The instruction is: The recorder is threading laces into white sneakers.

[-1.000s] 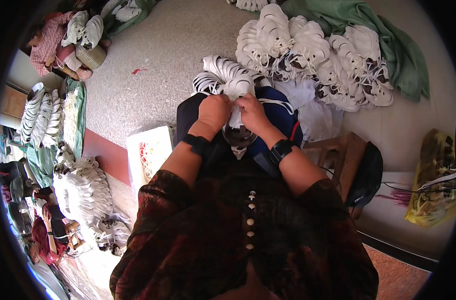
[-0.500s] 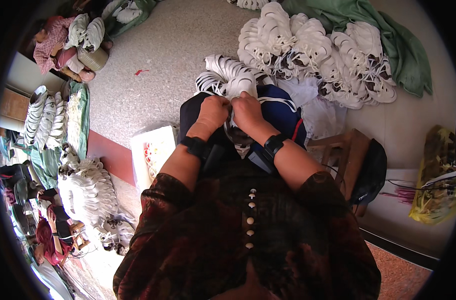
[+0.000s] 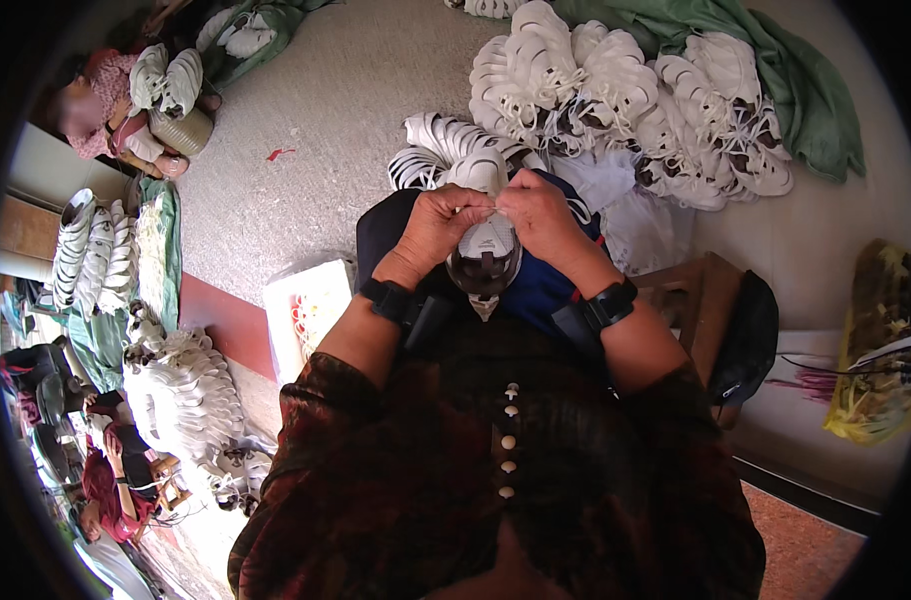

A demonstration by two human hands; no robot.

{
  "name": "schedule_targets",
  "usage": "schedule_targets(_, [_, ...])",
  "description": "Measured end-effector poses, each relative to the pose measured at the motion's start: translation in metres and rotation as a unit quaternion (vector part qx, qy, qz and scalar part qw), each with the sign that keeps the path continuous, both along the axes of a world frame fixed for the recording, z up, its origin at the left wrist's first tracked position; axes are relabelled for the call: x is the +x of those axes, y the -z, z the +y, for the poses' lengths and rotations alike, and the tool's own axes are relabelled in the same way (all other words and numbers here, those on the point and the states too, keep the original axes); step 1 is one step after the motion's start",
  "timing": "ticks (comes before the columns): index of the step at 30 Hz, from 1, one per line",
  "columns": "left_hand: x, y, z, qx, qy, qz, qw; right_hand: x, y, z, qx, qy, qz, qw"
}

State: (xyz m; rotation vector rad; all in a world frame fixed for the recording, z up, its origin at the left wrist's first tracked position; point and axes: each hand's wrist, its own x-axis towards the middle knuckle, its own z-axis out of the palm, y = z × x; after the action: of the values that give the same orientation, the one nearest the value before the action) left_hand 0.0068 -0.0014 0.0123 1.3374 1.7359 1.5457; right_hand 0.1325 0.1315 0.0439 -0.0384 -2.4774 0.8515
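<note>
Wide fisheye view — from the wearer's head, facing down, near.

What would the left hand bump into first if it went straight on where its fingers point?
The left hand points rightward, so it would probably meet the right hand first, though depth is hard to judge.

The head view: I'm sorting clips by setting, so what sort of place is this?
Probably a shoe workshop: white shoe uppers lie heaped at upper right, more nested uppers are at left, and a co-worker sits at upper left.
</note>
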Motion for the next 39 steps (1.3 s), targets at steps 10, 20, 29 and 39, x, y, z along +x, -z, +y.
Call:
schedule_targets(10, [-0.005,0.019,-0.017,-0.077,-0.142,0.079,0.984,-0.016,0.041,-0.004,0.054,-0.043,-0.172,0.983])
schedule_targets(20, [0.007,0.0,-0.002,-0.201,-0.061,0.503,0.838,-0.007,0.051,0.011,-0.372,-0.035,-0.09,0.923])
schedule_targets(29, [0.019,-0.007,0.008,-0.264,-0.087,0.477,0.833,0.002,0.056,0.015,-0.466,0.01,-0.083,0.881])
schedule_targets(39, [-0.002,0.003,0.013,-0.321,-0.03,0.357,0.877,0.005,0.065,0.011,-0.619,0.05,-0.028,0.783])
